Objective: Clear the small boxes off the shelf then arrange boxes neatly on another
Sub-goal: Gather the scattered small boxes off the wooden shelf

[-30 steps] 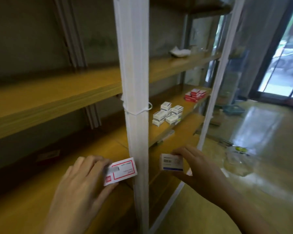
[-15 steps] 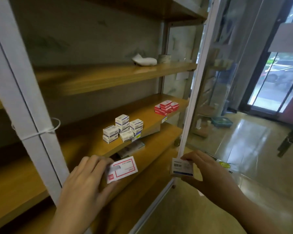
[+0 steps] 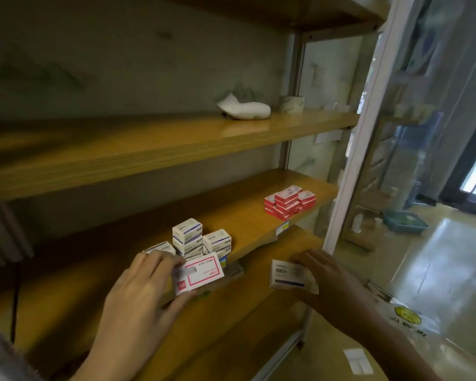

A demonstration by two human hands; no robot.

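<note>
Red-bordered box (image 3: 199, 273) is pinched in the left grip (image 3: 140, 292), fingers curled over its top edge and thumb beneath. It is held in the air just before the front lip of the middle shelf (image 3: 245, 224). The right grip (image 3: 333, 281) pinches a white box (image 3: 287, 273) with blue print, fingers curled over its top. This box is in front of the lower shelf (image 3: 280, 248) and well apart from the other box. On the middle shelf, just behind the left fingers, stands a white stack (image 3: 193, 240) of small blue-printed boxes, some piled two or three high. Farther right on the same shelf, near its end, lies a red stack (image 3: 289, 200) of flat boxes. The upper shelf (image 3: 149, 138) carries a white crumpled object (image 3: 243, 108) with a pale roll (image 3: 291, 103) beside it. Beyond the shelf frame a blue basket (image 3: 404, 221) sits on the glossy floor (image 3: 451, 257).
</note>
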